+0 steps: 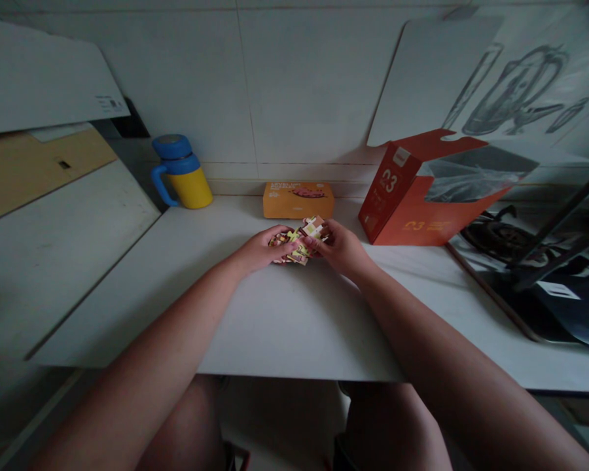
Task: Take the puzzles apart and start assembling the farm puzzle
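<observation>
Between my two hands is a bunch of jigsaw puzzle pieces (299,250), mostly yellow-green, pink and brown. My left hand (269,247) is closed around the left side of the bunch, thumb lying over the top. On the right side, my right hand (338,246) grips more pieces with its thumb across them. Several pieces stick out at odd angles, and the fingers beneath are hidden. Just behind the hands stands a small orange box (298,201) with a pink picture on its front.
A blue and yellow jug (184,176) stands at the back left of the white countertop (294,327). To the right are a red-orange box (412,196) with clear plastic in its opening and a black gas stove (515,261). Boards (59,248) lean along the left.
</observation>
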A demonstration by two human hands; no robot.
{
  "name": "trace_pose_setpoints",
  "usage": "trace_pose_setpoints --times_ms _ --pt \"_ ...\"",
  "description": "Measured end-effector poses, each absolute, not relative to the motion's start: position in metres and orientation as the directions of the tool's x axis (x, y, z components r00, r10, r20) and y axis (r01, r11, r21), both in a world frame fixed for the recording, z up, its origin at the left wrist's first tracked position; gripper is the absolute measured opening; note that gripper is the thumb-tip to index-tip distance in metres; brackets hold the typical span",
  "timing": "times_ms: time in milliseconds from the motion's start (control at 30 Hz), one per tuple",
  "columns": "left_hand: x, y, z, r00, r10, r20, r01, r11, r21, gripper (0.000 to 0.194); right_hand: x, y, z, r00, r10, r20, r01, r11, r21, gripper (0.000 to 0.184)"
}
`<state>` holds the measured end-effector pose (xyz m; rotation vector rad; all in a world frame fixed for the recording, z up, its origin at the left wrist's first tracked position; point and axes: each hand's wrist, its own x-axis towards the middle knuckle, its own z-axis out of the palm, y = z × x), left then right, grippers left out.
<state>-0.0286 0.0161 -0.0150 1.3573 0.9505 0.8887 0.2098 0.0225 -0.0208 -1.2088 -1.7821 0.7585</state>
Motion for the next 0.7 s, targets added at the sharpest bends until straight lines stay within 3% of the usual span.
trace_pose_setpoints --times_ms 133,333,500,700 --pt "-0.029 0.016 -0.014 0.379 0.924 -0.052 0.036 0.041 0.998 0.064 0.210 0.022 -0.020 -0.144 0.944 0.297 0.366 0.330 -0.870 0.060" --pt "-0.029 0.015 -0.014 0.373 0.927 -0.041 0.045 0.026 0.999 0.066 0.209 0.022 -0.017 -0.126 0.959 0.256 0.355 0.284 -0.891 0.047" --pt "-0.029 0.015 -0.014 0.376 0.926 -0.018 0.069 -0.009 0.998 0.062 0.211 0.026 -0.022 -0.159 0.951 0.266 0.301 0.304 -0.904 0.052" --pt "-0.030 0.014 -0.013 0.354 0.935 -0.035 0.046 0.020 0.999 0.063 0.221 0.030 -0.020 -0.120 0.939 0.321 0.476 0.339 -0.812 0.054"
